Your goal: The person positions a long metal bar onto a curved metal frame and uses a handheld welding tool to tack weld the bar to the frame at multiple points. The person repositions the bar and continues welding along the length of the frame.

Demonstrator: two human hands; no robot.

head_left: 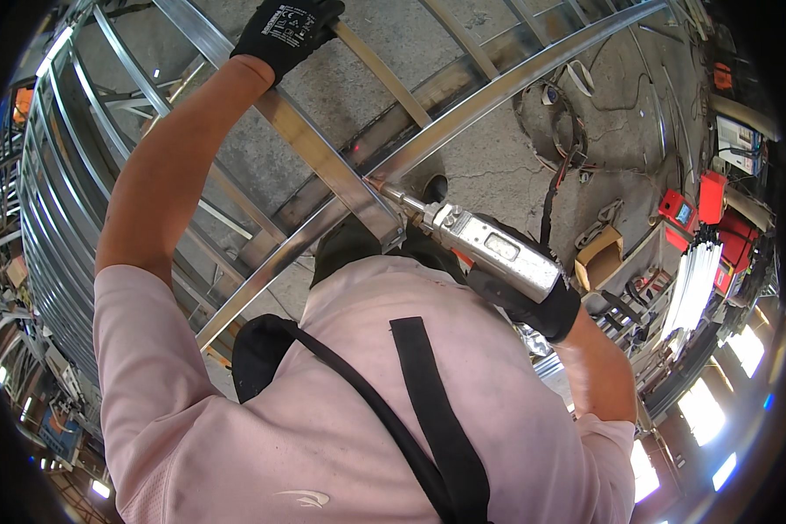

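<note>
My right hand (pixel 541 306), in a black glove, is wrapped around a silver handheld laser welding gun (pixel 498 253). Its narrow copper-coloured tip touches or nearly touches a joint of the shiny metal frame (pixel 319 148), where a wide square tube crosses a long rail. Farther up that tube, my left hand (pixel 284 39) lies across it in a black glove with printed markings. The fingers bend over toward a thinner crossbar; their undersides are hidden. A small red light dot shows near the joint, left of the tip.
Beneath the frame is a grey concrete floor (pixel 489 188). A coiled hose (pixel 568 131) lies on it to the right. Beyond stand an open cardboard box (pixel 598 258) and red machines (pixel 677 210). Curved-looking rows of metal bars (pixel 57 218) fill the left side.
</note>
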